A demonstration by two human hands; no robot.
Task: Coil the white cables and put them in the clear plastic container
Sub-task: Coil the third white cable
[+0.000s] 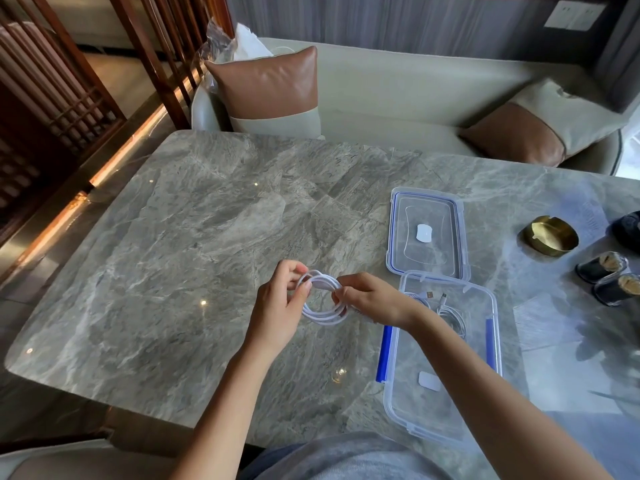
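Grey marble table before a cream sofa, apparently leather.

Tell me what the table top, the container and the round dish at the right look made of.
Table top: polished grey stone, probably marble; veined, mirrors lights.
Container: clear plastic; table shows through.
Round dish: seemingly brass; golden, shiny.

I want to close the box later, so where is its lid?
The lid lies flat on the marble table, right of centre, just beyond the clear plastic container and left of the brass bowl.
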